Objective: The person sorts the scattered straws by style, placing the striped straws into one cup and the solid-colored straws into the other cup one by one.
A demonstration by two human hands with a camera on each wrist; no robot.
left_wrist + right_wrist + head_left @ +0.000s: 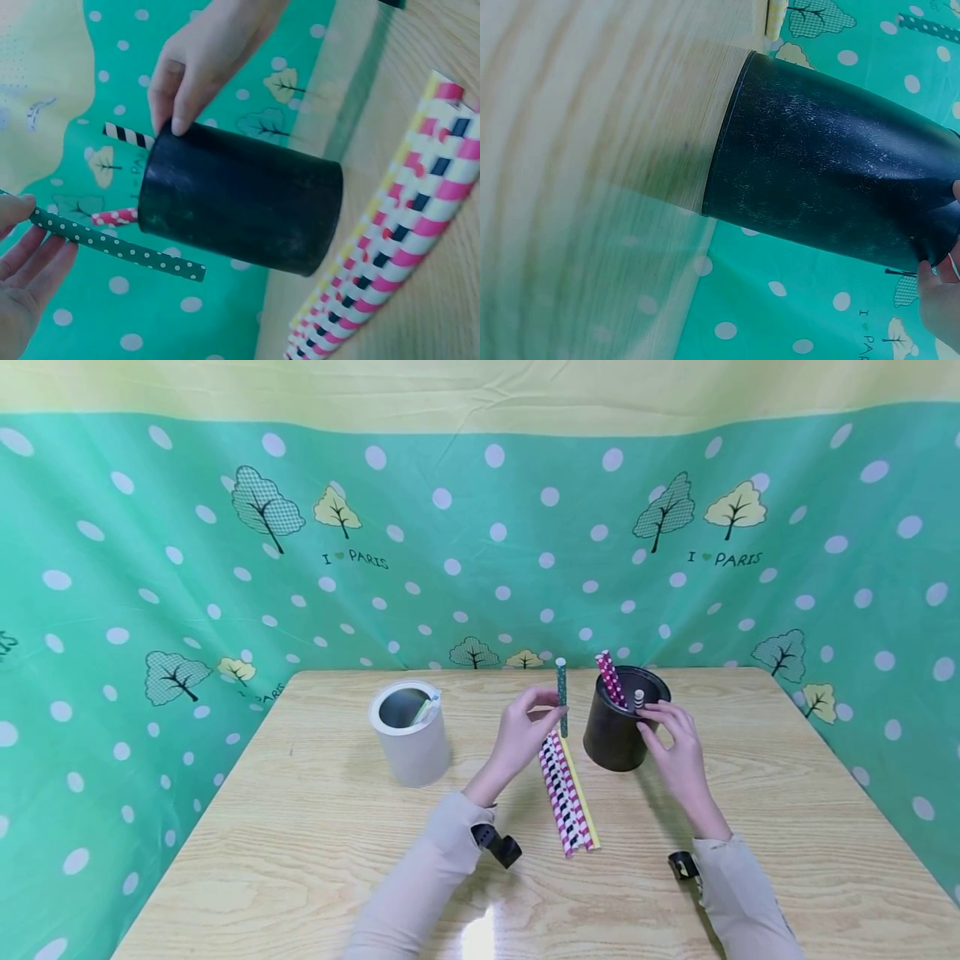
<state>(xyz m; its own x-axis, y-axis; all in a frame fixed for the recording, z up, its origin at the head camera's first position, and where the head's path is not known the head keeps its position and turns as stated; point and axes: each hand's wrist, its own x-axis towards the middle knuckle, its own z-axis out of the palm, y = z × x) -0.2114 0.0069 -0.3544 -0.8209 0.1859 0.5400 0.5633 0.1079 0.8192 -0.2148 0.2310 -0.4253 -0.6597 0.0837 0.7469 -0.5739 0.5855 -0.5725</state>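
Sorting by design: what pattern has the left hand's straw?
The straw is green with white dots, clearest in the left wrist view.

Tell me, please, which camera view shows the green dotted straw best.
The left wrist view: the green dotted straw appears large, its white dots clear, held by the left hand. The head view shows it small and upright; the right wrist view, only a piece at the right edge.
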